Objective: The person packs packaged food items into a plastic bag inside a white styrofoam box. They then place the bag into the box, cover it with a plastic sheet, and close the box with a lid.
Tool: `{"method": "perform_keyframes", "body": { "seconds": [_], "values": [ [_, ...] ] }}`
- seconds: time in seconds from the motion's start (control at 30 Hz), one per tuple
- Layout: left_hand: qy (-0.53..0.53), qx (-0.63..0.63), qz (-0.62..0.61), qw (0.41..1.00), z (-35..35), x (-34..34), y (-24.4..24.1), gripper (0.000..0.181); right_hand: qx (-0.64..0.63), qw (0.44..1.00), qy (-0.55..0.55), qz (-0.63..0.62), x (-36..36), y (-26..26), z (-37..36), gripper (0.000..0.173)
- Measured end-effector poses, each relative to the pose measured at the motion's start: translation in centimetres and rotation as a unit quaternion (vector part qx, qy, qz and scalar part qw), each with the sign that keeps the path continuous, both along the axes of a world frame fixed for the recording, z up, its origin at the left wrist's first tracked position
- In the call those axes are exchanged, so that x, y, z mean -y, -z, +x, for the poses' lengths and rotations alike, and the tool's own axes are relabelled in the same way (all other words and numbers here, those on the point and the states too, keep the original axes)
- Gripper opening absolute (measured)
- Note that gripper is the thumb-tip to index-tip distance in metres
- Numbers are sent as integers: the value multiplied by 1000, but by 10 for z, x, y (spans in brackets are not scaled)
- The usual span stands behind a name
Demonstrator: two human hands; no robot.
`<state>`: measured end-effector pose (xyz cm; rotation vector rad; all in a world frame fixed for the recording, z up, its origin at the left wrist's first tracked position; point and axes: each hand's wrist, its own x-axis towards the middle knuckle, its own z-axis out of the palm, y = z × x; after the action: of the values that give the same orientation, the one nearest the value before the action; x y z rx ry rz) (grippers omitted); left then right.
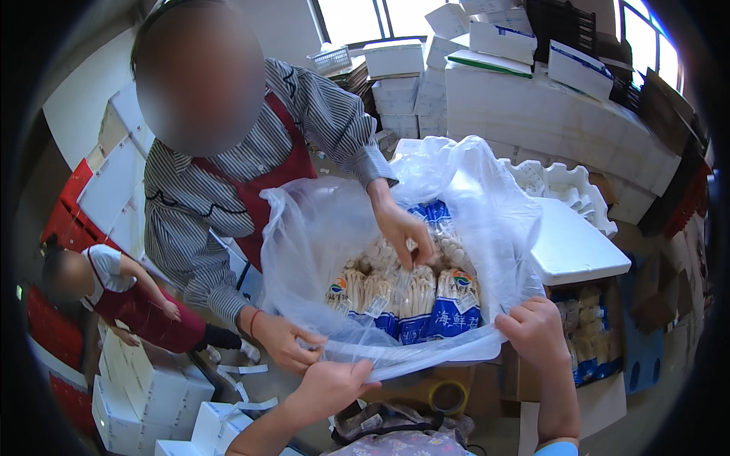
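Observation:
A clear plastic liner bag (485,194) stands wide open and drapes over the rim of a box. In it lie several packs of long-stemmed white mushrooms (416,305) in blue-and-clear wrapping. My left hand (336,387) pinches the near edge of the liner at the lower left. At the near right corner, my right hand (533,330) grips the same edge. Across from me a co-worker in a striped shirt and red apron reaches one hand (408,228) in over the packs. The co-worker's other hand (285,342) is at the liner, close to my left hand.
A white foam lid (576,242) lies right of the bag, above an open carton of wrapped packs (590,330). A roll of tape (447,397) is near me. White foam boxes (148,387) stand lower left, by another person (142,296); more are stacked behind.

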<state>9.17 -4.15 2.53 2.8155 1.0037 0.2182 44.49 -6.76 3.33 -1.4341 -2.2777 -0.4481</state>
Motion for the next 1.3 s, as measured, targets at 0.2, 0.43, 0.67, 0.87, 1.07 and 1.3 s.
{"method": "perform_keyframes", "body": {
  "seconds": [0.2, 0.43, 0.67, 0.87, 1.07, 1.3],
  "values": [
    [-11, -17, 189, 982, 21, -32, -16, 23, -39, 999, -2, 21, 9, -1, 2, 14],
    [-102, -106, 55, 988, 18, -57, 17, 9, -37, 999, -15, 0, 7, 4, -4, 15],
    [-13, -62, 84, 994, -1, -54, 26, 10, -103, 984, -91, -116, 2, -19, -11, 17],
    [36, -23, 61, 997, -4, -23, 14, 7, -155, 897, -322, -259, -50, -44, -76, 55],
    [14, -30, 94, 995, -5, -15, 12, 6, -33, 888, -264, -376, -108, 98, -140, 72],
    [-8, -11, 132, 991, -7, -7, 9, 6, 55, 891, -213, -397, -114, 76, -149, 73]
  ]
}}
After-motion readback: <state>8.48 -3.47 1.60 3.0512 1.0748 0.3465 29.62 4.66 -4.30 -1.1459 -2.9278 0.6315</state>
